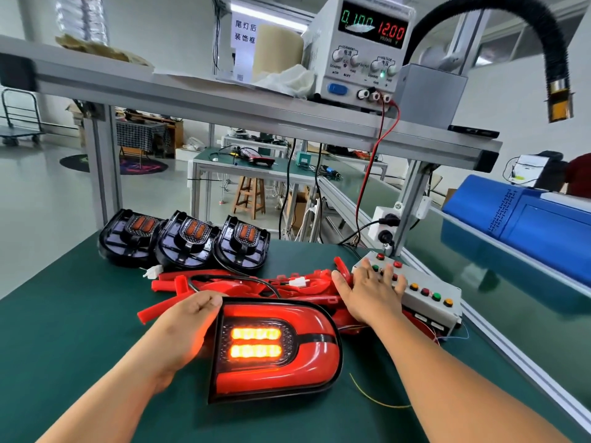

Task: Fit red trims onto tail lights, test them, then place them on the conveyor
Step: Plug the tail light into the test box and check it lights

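On green desk [64,330], front centre: tail light [275,350] wearing red trim [319,359], two amber bars lit | left grip [192,318] curled round its left edge | right grip [371,295] flat, fingers straight on button box [419,303] | loose red trims [243,284] just behind | three unlit tail lights [185,241] at back | power supply [367,49] above reads 0.100, 12.00

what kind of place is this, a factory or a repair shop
Most likely a factory assembly and test station: a power supply on the shelf, a button box under the right hand, a lit tail light on the bench, and a conveyor alongside.
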Available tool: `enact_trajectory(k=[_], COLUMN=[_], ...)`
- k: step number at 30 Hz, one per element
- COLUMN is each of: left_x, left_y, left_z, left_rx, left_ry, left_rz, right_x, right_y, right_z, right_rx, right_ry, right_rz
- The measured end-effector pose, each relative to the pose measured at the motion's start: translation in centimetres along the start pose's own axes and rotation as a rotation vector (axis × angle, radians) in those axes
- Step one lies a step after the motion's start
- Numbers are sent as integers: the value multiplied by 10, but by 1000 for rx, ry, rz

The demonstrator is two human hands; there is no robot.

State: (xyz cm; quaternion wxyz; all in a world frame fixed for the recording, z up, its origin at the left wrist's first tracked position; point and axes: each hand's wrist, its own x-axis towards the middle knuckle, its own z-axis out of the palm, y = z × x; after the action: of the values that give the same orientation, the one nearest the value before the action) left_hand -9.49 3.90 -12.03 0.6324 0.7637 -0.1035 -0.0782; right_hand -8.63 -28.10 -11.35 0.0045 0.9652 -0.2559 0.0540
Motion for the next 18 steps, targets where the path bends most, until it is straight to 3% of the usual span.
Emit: enact_trajectory(k=[18], left_x=[1], left_y=[0], left_z=[0], left_rx=[8], left_ry=[9], left_rz=[-12], right_x=[-1], right_y=[9], right_z=[-12], right_rx=[-120], right_ry=[-91], right_rz=[-145])
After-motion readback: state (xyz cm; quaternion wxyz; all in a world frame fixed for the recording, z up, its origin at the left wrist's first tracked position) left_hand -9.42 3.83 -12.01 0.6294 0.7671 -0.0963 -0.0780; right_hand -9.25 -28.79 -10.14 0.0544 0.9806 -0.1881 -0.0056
